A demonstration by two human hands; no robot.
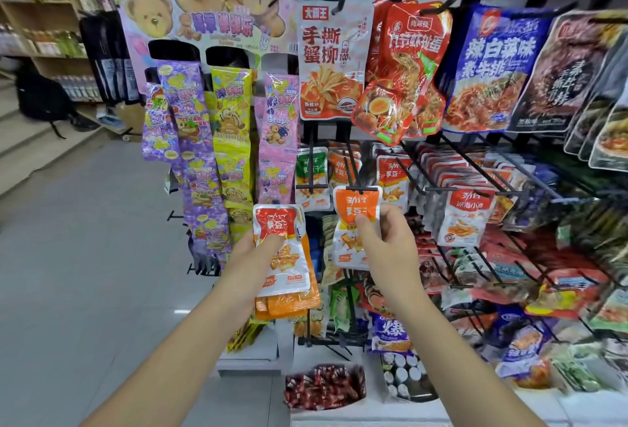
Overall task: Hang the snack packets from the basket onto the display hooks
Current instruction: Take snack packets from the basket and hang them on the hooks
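- My left hand is nearest. Its thumb curls over the front of a stack of packets and grips it, just left of my right hand.
- My right hand pinches one orange packet between thumb and fingers. The packet's top edge is at the tip of a black hook.
- A narrow gap separates the stack from the orange packet.
- Left of my left hand, candy strips hang close beside the stack. Past them is open grey floor.
- Right of my right hand, rows of hooks jut towards me, loaded with fish packets that crowd that side.
- Just left of my hook, a green packet hangs on the neighbouring one.
- Above both hands, a large crab-stick bag and red bags hang down over the hook.
- Below my wrists sits a tub of red sweets.
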